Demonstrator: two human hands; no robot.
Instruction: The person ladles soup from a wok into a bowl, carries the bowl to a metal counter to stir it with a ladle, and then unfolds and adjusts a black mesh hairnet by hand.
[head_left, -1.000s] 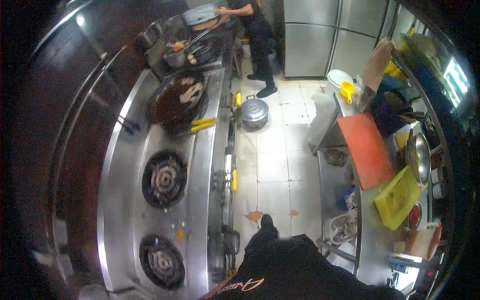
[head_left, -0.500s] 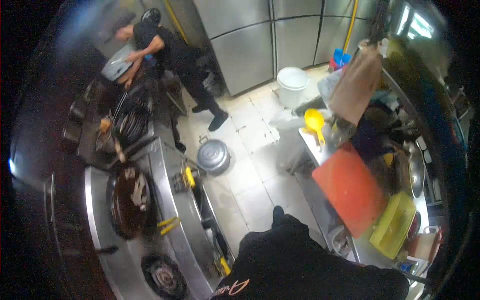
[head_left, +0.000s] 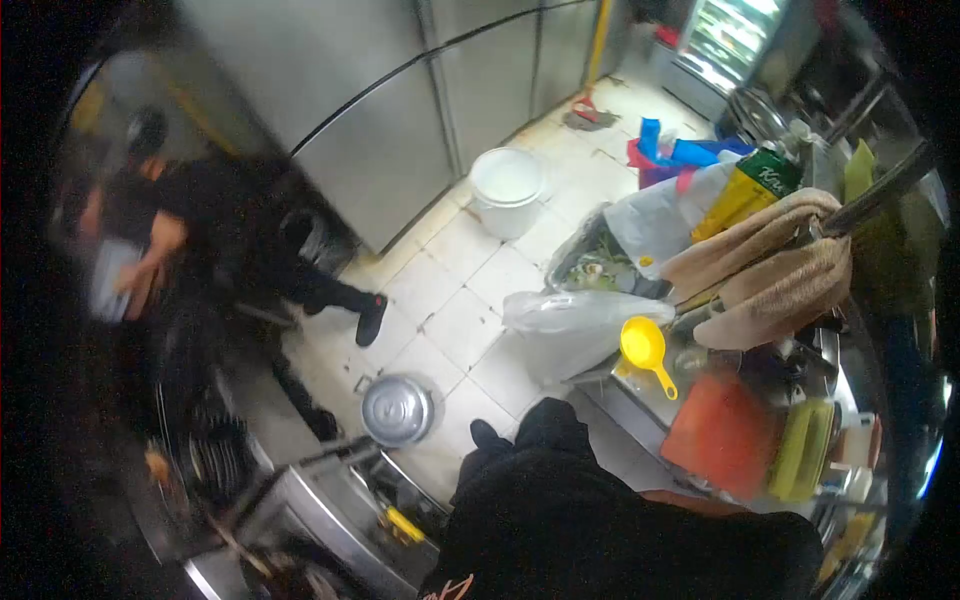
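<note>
Neither of my hands shows. A strip of my right forearm (head_left: 692,503) appears beside my dark shirt (head_left: 610,520), close to the red cutting board (head_left: 720,435) on the right-hand counter. Behind that board lies a yellow scoop with a handle (head_left: 642,345), near the counter's far end. A yellow-green tray (head_left: 803,450) sits right of the board. Brown towels (head_left: 785,270) hang over a rail above the counter.
A lidded metal pot (head_left: 397,410) stands on the tiled floor ahead, left of my feet. Farther off are a white bucket (head_left: 506,190) and a clear plastic bag (head_left: 575,325). A co-worker in dark clothes (head_left: 230,220) holds a pale container (head_left: 115,280) at the left station.
My view has swung right and forward, so the pot and counter sit nearer. The wok and burner on the left have mostly left the view. A glass-door fridge has come into sight.
</note>
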